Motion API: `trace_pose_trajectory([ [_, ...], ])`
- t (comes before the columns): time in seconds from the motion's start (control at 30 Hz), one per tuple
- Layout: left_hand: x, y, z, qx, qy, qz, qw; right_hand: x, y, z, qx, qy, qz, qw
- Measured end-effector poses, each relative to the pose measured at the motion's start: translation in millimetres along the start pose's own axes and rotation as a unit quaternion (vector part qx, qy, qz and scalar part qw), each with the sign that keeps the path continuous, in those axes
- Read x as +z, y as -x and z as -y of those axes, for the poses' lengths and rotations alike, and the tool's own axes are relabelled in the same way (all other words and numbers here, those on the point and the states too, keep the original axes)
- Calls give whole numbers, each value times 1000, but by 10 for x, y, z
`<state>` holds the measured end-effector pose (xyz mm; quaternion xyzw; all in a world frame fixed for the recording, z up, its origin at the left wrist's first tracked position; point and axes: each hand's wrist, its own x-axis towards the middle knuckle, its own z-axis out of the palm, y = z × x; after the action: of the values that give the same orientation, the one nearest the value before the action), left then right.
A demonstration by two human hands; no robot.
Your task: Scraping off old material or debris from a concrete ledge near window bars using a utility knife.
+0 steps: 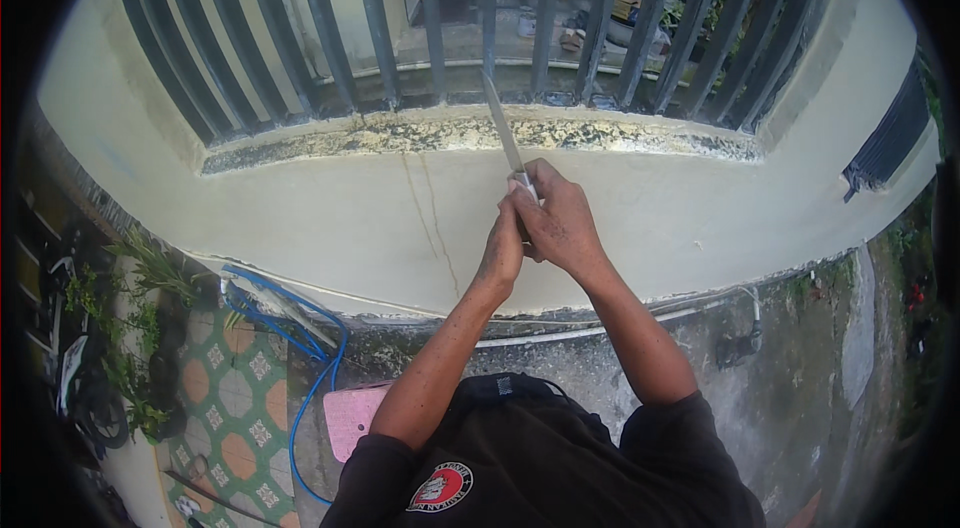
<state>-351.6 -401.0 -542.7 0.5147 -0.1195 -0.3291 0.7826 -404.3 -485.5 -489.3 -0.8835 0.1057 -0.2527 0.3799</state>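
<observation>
A long, narrow-bladed knife [503, 131] with a pale handle points up and away from me, its tip in front of the window bars. My right hand [562, 216] is closed around the handle. Pressed against it from the left, my left hand [502, 253] also closes on the handle, its fingers mostly hidden behind the right hand. Behind the blade runs a window ledge [400, 135] with patchy, flaking paint and dark stains. Both hands are in front of the cream wall [330, 218] below that ledge.
Dark metal bars [375, 18] rise above the ledge. Below the wall, a blue hose [297, 428] loops over patterned tiles [235, 393] on the left, near a pink stool [350, 418]. A pale pipe [660, 313] follows the wall's foot. Plants [150, 273] grow at the left.
</observation>
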Motion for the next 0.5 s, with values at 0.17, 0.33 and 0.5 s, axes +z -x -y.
trace_pose_trajectory([
  [0.17, 10, 8, 51, 142, -393, -9, 908, -255, 131, -262, 48, -101, -84, 990],
  [0.33, 209, -7, -128, 350, -407, -180, 824, -357, 200, -450, 39, -41, -41, 998],
  [0.5, 276, -87, -324, 426, -470, -152, 758, -321, 178, -443, 16, 5, -39, 999],
])
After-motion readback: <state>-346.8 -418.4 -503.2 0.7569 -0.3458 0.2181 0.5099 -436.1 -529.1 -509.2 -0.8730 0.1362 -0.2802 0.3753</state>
